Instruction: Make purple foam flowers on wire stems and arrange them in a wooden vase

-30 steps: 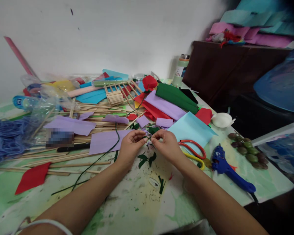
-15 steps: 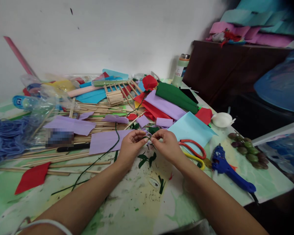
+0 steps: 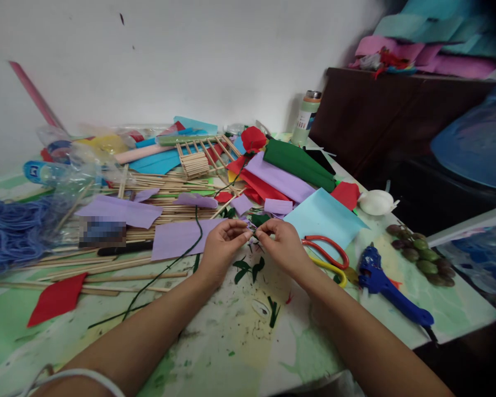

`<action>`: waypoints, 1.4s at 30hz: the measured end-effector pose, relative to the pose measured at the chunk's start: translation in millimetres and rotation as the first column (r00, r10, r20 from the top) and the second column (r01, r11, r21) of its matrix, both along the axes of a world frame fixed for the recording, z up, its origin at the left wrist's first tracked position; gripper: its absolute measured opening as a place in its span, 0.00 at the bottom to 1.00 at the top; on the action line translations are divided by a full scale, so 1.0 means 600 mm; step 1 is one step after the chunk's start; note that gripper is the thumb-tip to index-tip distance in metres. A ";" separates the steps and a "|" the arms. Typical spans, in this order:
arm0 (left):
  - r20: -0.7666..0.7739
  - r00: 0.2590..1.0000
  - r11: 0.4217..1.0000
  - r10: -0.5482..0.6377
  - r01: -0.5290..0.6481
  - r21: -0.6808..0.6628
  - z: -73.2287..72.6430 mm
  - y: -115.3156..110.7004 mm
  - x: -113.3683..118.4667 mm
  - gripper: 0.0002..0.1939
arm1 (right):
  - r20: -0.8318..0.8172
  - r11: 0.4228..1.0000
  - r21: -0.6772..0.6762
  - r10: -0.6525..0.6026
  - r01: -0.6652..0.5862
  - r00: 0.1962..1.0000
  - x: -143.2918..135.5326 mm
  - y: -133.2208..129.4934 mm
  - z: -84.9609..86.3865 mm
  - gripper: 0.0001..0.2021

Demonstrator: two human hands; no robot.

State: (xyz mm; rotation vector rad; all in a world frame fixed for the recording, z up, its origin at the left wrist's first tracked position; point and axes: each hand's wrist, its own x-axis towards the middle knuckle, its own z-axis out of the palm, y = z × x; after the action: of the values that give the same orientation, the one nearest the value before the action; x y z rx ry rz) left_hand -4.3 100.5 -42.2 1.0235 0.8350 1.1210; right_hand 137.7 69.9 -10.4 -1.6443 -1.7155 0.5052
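My left hand [image 3: 226, 245] and my right hand [image 3: 281, 242] meet over the middle of the table, each with thumb and forefinger pinched. Whatever is between the fingertips is too small and hidden to name; bits of purple and green show around it. Below them lie dark green paper leaves [image 3: 242, 269]. Left of my left hand is a sheet of purple crepe paper [image 3: 179, 240], crossed by a green wrapped stem [image 3: 165, 269]. Scissors with red and yellow handles [image 3: 328, 248] lie beside my right wrist.
A blue glue gun [image 3: 391, 289], grapes [image 3: 424, 256] and a white dish [image 3: 376, 203] are at the right. Behind my hands lie light blue paper [image 3: 322, 218], a green roll [image 3: 300, 165] and wooden sticks [image 3: 157, 190]. Blue yarn [image 3: 14, 234] is at far left; a bottle [image 3: 306, 118] stands at the back.
My right fingertips have drawn slightly away from the left ones, opening a small gap. The view has shifted a little; the things on the table stay put.
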 end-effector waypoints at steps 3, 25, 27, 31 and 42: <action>-0.031 0.999 1.000 0.011 -0.010 0.013 0.001 0.001 0.001 0.14 | 0.001 1.000 -0.008 -0.006 0.006 1.000 0.001 0.000 0.000 0.06; -0.075 0.987 0.989 0.145 -0.142 0.044 0.100 0.013 -0.088 0.18 | -0.127 1.000 0.019 0.020 -0.018 0.992 0.011 0.004 -0.014 0.14; -0.140 0.968 0.978 0.209 -0.202 0.060 0.112 0.016 -0.126 0.19 | -0.099 0.999 0.035 0.021 -0.018 0.995 0.010 0.004 -0.016 0.11; -0.234 0.940 0.966 0.250 -0.257 -0.002 0.117 0.012 -0.185 0.24 | 0.054 0.993 0.051 0.103 -0.106 0.993 -0.008 0.017 -0.001 0.08; -0.078 0.968 0.971 0.238 -0.240 -0.017 0.183 -0.031 -0.240 0.23 | 0.352 0.954 -0.244 0.257 -0.177 0.900 -0.152 0.127 0.030 0.09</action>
State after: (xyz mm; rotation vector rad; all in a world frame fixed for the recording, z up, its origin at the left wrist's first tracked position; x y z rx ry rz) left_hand -148.3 81.8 67.3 0.9654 1.0533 1.2768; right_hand 46.3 146.3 7.6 -1.7933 -2.2175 0.5060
